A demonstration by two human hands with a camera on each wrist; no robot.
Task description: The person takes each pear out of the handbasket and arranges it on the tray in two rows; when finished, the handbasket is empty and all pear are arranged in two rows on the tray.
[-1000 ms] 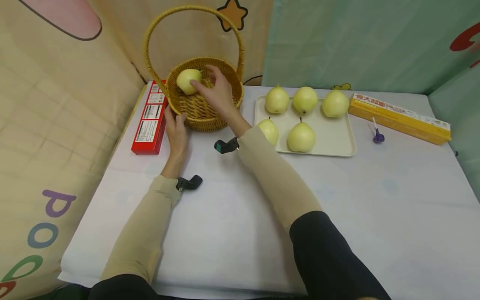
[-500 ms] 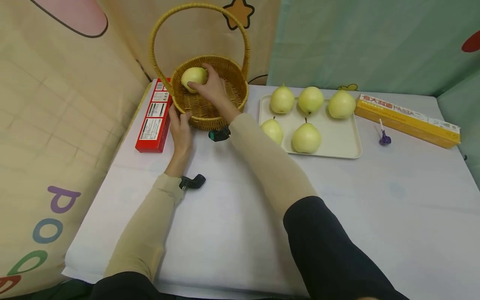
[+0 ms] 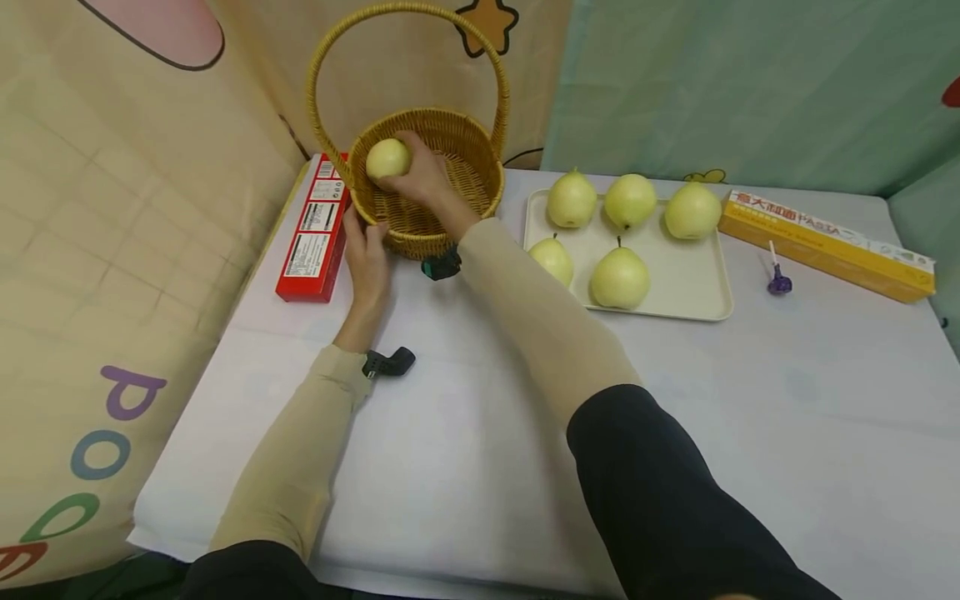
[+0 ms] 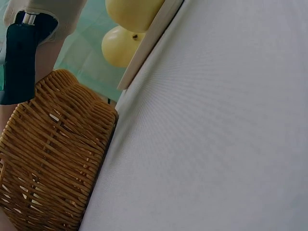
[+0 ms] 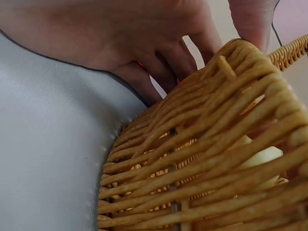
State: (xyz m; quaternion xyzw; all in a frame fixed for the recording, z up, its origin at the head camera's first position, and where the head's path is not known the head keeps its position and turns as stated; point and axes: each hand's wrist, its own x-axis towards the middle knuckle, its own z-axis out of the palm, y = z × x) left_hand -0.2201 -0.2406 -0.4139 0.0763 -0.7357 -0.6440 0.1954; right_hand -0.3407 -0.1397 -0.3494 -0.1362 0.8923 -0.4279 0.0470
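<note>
A yellow wicker basket (image 3: 420, 242) with a tall hoop handle stands at the back left of the table. Inside it, against the left wall, is a pale green pear (image 3: 387, 158). My right hand (image 3: 426, 177) reaches over the rim and grips this pear, thumb on the near side and fingers on the far side; some fingertips are hidden. My left hand (image 3: 367, 265) holds the basket's left front. In the right wrist view the left thumb (image 5: 252, 21) lies over the rim and the fingers lie along the outer wall. The left wrist view shows the basket's woven side (image 4: 57, 159).
Right of the basket, a cream tray (image 3: 675, 283) carries several pears (image 3: 619, 278). A red box (image 3: 311, 242) lies beside the basket's left side. A yellow pasta box (image 3: 825, 246) and a purple lollipop (image 3: 778, 282) lie at the right.
My right hand has closed around the pear in the basket, and the pear has turned so its stem no longer shows. The left hand stays at the basket. The head view has shifted slightly.
</note>
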